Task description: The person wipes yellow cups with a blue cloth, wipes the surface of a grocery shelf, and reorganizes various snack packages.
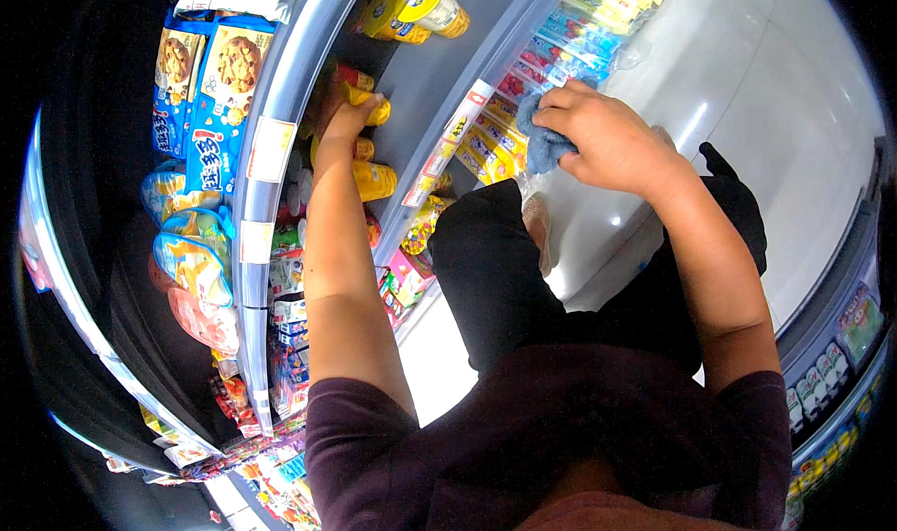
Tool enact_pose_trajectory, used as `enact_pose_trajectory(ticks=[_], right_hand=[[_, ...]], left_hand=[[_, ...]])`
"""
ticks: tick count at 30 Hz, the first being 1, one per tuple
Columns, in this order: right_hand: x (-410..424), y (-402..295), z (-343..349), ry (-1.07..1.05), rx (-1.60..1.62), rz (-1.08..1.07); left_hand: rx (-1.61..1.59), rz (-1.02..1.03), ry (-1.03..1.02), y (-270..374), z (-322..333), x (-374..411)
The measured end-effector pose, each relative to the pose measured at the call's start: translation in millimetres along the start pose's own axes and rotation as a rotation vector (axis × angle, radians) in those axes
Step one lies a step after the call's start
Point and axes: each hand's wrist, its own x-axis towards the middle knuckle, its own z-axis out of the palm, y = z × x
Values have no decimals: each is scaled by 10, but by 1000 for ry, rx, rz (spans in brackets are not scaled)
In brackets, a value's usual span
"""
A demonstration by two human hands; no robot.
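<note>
My left hand [347,114] reaches into a grey store shelf [420,90], its fingers around a yellow snack cup [377,109]. More yellow cups [375,181] stand nearer along that shelf, and two yellow-lidded snack cups [429,7] are farther along it. My right hand [606,135] grips a bunched blue-grey cloth [545,135] outside the shelf edge, above bagged yellow snack sticks [499,139]. Part of the cup in my left hand is hidden by the fingers and the shadow.
A shelf rail with price tags [448,142] runs between my hands. Blue cookie bags [228,104] stand on the upper shelf at left. Red and blue packaged sticks [571,44] lie low by the tiled floor [764,76]. Another stocked shelf [806,349] is at the right.
</note>
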Motion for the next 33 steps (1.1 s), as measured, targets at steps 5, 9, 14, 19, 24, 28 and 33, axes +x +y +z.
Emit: enact_pose_trajectory(ticks=[5,9,14,19,24,28,33], right_hand=[[4,16,-9,-9,-15,17],[25,66,75,91,-36,-72],[64,6,-22,-42,-1,15],[49,67,-72,-46,-8,13],[0,56,-75,13,-24,45],[15,105,-65,262,-6,111],[134,255,-138,739,396,252]], left_hand=[[-334,-51,35,755,-627,33],[-541,111,157,1198,-715,211],[-412,359,326,1612,-528,517],[-401,142,78,1915,-482,579],[-400,172,254,1948,-500,360],[-644,263,460,2072,-756,2],[-1008,141,345,2351,-1122,-702]])
